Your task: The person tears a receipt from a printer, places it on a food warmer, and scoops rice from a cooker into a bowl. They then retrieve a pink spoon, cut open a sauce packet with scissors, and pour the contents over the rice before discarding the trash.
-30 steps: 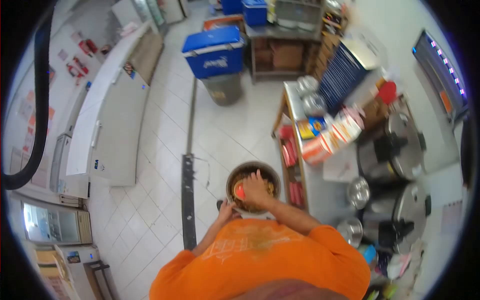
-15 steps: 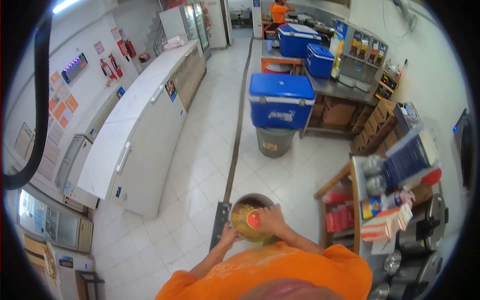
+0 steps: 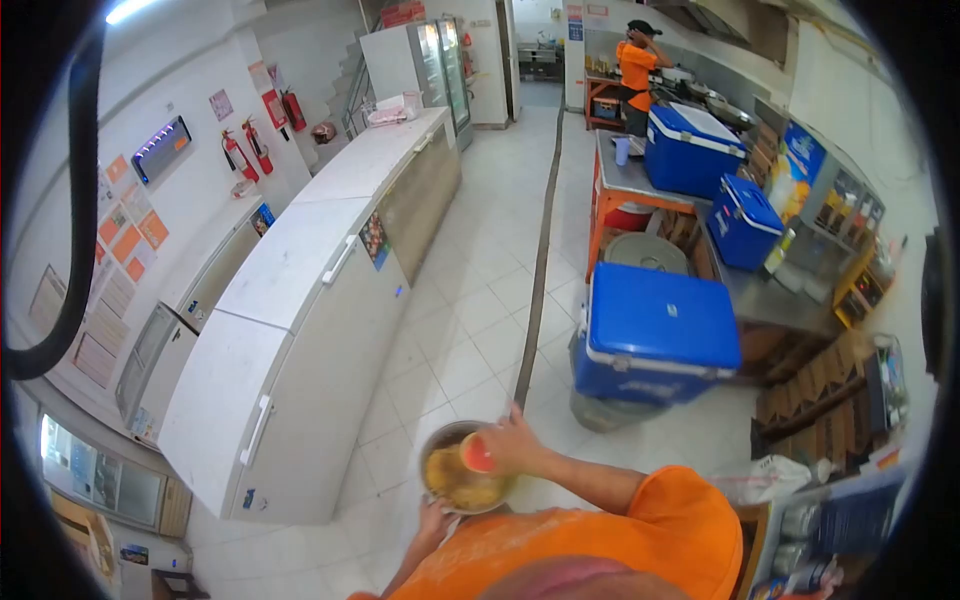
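A round metal bowl (image 3: pixel 437 440) with yellowish, crumbly food (image 3: pixel 465 485) inside is held close in front of my orange shirt. My left hand (image 3: pixel 436 518) grips its near left rim, fingers closed on it. Over the bowl's right side, my right hand (image 3: pixel 508 443) is wrapped round a small red-and-yellow object (image 3: pixel 480 452), perhaps a cup or scoop, which rests at the food. Part of that object is hidden by my fingers.
White chest freezers (image 3: pixel 310 390) line the left. A blue cooler (image 3: pixel 660 320) stands on a grey bin ahead right; two more sit on metal tables beyond. A person (image 3: pixel 636 70) in orange stands at the far stove. A dark hose (image 3: pixel 543 260) runs along the floor.
The view has moved forward, so the blue cooler and freezers look nearer. My bowl and both hands now show slightly further left in the view. The far person shows more fully.
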Tool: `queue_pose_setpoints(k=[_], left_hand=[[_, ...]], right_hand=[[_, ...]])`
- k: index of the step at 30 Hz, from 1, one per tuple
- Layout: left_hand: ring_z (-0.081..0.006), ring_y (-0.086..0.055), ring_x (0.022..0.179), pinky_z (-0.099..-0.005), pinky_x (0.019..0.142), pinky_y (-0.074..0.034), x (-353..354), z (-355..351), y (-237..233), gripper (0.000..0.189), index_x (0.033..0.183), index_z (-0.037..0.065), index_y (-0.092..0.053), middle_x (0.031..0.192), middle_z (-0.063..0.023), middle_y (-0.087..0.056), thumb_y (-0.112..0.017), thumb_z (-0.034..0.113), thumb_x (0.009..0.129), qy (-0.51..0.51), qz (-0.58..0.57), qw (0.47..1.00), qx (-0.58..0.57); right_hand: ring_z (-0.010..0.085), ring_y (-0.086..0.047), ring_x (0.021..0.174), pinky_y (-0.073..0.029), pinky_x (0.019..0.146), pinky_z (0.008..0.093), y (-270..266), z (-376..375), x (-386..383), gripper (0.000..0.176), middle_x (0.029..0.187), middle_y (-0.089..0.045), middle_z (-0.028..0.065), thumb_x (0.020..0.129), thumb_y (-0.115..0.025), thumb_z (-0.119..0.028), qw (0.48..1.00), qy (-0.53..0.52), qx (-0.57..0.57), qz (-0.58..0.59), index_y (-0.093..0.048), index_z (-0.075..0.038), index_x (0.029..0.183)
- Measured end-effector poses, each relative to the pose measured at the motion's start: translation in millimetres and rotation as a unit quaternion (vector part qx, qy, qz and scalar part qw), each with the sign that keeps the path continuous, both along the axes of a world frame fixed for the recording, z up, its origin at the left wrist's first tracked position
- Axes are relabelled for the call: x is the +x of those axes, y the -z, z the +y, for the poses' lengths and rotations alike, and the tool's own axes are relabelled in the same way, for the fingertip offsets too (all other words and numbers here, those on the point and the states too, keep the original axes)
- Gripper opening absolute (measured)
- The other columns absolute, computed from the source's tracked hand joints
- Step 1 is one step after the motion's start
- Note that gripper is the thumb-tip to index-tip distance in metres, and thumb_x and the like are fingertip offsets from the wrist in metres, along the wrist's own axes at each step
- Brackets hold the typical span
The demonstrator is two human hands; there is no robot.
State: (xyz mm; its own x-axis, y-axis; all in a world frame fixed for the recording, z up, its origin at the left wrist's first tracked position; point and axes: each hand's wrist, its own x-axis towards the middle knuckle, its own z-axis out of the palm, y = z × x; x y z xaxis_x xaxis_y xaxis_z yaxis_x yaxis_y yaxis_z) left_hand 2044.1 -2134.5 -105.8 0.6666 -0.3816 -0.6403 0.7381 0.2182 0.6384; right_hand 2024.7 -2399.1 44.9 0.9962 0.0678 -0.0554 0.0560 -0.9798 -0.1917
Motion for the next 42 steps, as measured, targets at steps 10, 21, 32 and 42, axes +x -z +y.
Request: queue_pose_setpoints(k=[10,21,32,42], left_hand=[[-0.0388,-0.052,0.112,-0.0522,0.078,-0.056,332,-114,37,0.077,0.143,0.007,-0.009,0.134,-0.0208,-0.036,-0.057,0.005,0.082,-0.054,-0.166,0.98,0.093],[-0.0413,-0.048,0.115,-0.0575,0.09,-0.049,725,-552,-38,0.059,0.133,-0.001,-0.024,0.131,-0.0199,-0.038,-0.048,-0.001,0.079,0.053,-0.034,0.997,-0.036],[-0.032,-0.049,0.11,-0.0437,0.084,-0.053,938,-651,108,0.043,0.121,-0.002,-0.044,0.122,-0.0161,-0.044,-0.06,0.004,0.082,0.058,-0.155,0.983,0.076],[-0.0327,-0.043,0.116,-0.05,0.088,-0.044,1233,-976,15,0.054,0.132,0.005,-0.035,0.134,-0.0133,-0.038,-0.061,0.015,0.085,-0.221,0.044,0.972,0.061]], right_hand=[[0.0321,-0.051,0.112,-0.008,0.107,0.0636,-21,-158,316,0.081,0.111,-0.06,0.0135,0.061,-0.072,-0.051,0.998,-0.019,0.054,0.034,-0.048,-0.005,0.124],[0.0326,-0.051,0.114,-0.004,0.107,0.0653,4,-505,460,0.082,0.115,-0.061,0.0119,0.058,-0.073,-0.057,0.935,0.347,0.057,0.043,-0.052,-0.008,0.121],[0.0308,-0.048,0.118,-0.003,0.108,0.0633,-56,-800,816,0.071,0.117,-0.059,0.0084,0.059,-0.075,-0.049,0.968,0.245,0.05,0.022,-0.053,-0.023,0.121],[0.0322,-0.049,0.117,-0.006,0.106,0.0674,-23,-1061,1027,0.071,0.117,-0.059,0.0076,0.06,-0.073,-0.054,0.941,0.318,0.043,0.105,-0.053,-0.025,0.122]])
